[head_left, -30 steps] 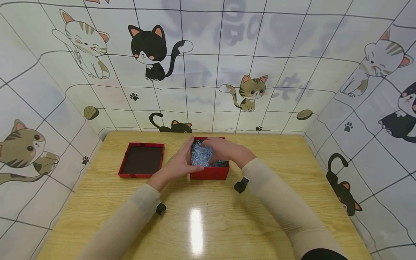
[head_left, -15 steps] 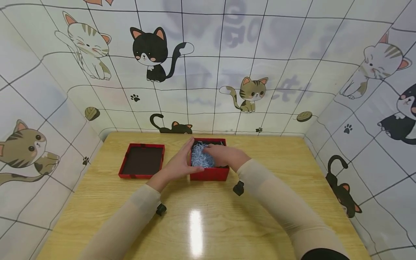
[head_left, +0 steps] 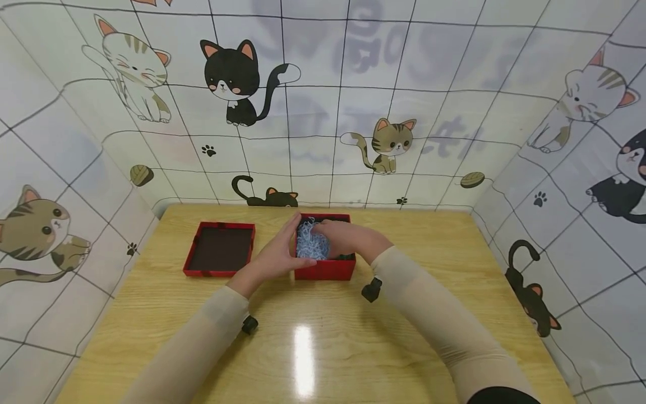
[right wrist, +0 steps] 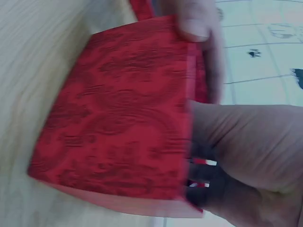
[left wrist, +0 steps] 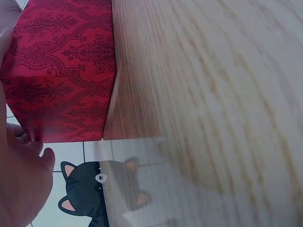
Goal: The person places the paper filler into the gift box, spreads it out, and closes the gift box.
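A red patterned box (head_left: 324,271) with a dark inside stands open-topped at the back middle of the table. Pale blue shredded paper (head_left: 311,245) fills its left part. My left hand (head_left: 275,252) holds the box at its left side, the thumb on the front rim and the fingers toward the back corner. Over the right wall reaches my right hand (head_left: 348,238), its fingers down in the box against the paper. In the right wrist view the box's front wall (right wrist: 118,113) hides those fingertips, so whether they pinch any paper does not show.
To the left lies a shallow red lid (head_left: 223,249), its dark inside facing up. The wooden table (head_left: 404,235) ends at a cat-print backdrop (head_left: 323,112) behind the box, with more of it on both sides.
My right hand has gone lower into the box and shifts slightly within the shredded paper, which now lies more to the left. My left hand and the lid stay put.
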### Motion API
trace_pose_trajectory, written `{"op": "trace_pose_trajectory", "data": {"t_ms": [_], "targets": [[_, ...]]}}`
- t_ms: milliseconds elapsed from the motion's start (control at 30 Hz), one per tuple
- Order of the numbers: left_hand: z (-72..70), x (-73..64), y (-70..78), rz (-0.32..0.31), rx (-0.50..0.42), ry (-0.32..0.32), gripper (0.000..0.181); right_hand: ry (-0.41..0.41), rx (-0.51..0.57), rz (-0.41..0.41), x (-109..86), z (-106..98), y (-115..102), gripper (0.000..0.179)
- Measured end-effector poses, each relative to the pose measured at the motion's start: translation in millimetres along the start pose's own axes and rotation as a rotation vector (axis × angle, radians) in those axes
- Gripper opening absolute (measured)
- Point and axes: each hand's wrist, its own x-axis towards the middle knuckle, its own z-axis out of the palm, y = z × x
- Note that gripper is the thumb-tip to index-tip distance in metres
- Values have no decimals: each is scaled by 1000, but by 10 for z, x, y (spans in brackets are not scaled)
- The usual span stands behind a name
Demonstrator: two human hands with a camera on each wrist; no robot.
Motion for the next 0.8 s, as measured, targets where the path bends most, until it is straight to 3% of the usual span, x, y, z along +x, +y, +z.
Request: {"op": "trace_pose_trajectory", "data": {"t_ms": [167,300,367,533,700,800], "targets": [[-13,-9,-22,-6,2,2,126,82,162,-96,-18,-88,22,81],[-18,-19,-27,-1,-11,-3,125,93,317,-156,73,-4,59,76],[-17,-20,-21,9,-16,-3,125,82,335,-155,139,75,79,73],[-19,-15,-5,15,-27,-1,125,64,212,-124,292,244,108,67],[-22,-6,-16,17,-8,8,125,60,64,-114,369,289,58,62],[-25,-6,-19,18,-14,5,126,59,67,-125,337,243,35,61]]}}
